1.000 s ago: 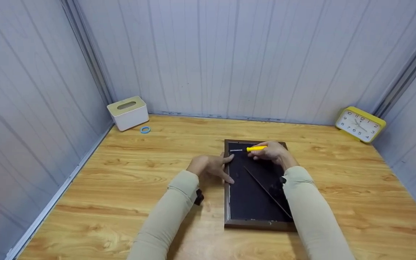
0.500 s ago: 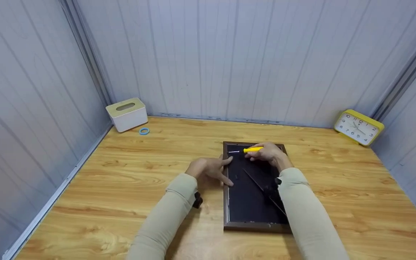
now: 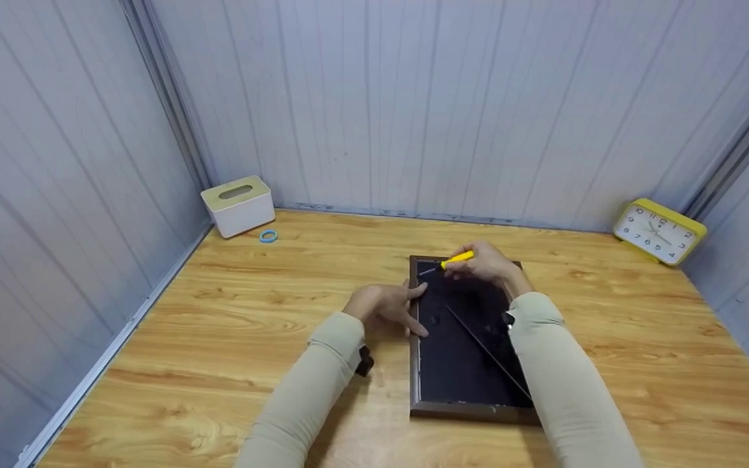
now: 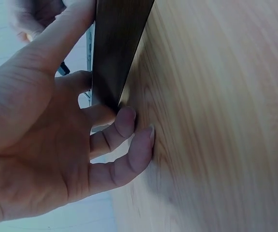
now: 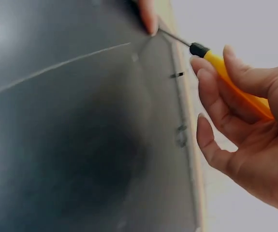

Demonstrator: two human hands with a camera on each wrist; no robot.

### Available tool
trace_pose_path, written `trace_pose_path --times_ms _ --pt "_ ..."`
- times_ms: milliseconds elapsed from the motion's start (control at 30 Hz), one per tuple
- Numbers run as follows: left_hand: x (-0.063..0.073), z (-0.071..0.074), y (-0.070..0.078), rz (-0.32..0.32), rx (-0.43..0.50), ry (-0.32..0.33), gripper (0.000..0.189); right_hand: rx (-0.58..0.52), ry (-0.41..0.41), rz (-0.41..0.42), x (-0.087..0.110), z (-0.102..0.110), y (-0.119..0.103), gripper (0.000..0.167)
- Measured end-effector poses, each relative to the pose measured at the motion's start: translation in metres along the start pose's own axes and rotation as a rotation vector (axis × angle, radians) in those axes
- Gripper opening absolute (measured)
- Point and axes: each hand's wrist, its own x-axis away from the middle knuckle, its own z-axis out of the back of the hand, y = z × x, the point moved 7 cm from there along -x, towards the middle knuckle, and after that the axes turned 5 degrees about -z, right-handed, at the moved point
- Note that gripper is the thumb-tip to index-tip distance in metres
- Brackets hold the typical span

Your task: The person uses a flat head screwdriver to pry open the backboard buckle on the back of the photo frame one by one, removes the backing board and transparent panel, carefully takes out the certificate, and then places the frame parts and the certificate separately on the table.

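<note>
A dark-brown picture frame (image 3: 415,364) lies face down on the wooden table, its black backing (image 3: 452,364) upward. My left hand (image 3: 387,304) holds its left edge, thumb and forefinger over the backing. In the left wrist view the other fingers (image 4: 141,145) bend at the frame's outer side, down by the table. My right hand (image 3: 484,263) grips a screwdriver by its yellow handle (image 3: 462,257). The metal shaft (image 5: 175,37) reaches the frame's far-left inner edge, its tip close to a left fingertip (image 5: 151,24). Small tabs (image 5: 179,75) line this edge.
A thin dark strip (image 3: 485,351) runs diagonally over the backing. At the back left stand a white tissue box (image 3: 244,214) and a light-blue ring (image 3: 268,236). A yellow clock (image 3: 660,233) leans at the back right. Pale panel walls (image 3: 387,117) enclose the table.
The screwdriver has turned from nearly level across the frame to a slant, its handle now farther back than its tip. My left hand keeps its place on the frame; the head view has shifted slightly.
</note>
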Motion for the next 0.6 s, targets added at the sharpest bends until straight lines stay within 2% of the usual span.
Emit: trace_pose_path --times_ms 167,333,600 --pt "0.0 -0.002 0.0 0.007 0.003 -0.001 0.113 0.137 -0.014 0.047 -0.004 -0.001 -0.019 0.016" --pt "0.0 0.0 0.001 0.013 0.005 -0.001 0.112 0.277 -0.014 0.076 -0.005 -0.004 -0.041 0.014" --pt "0.001 -0.001 0.0 0.002 -0.006 -0.009 0.111 0.401 -0.03 0.108 -0.008 -0.015 -0.061 0.013"
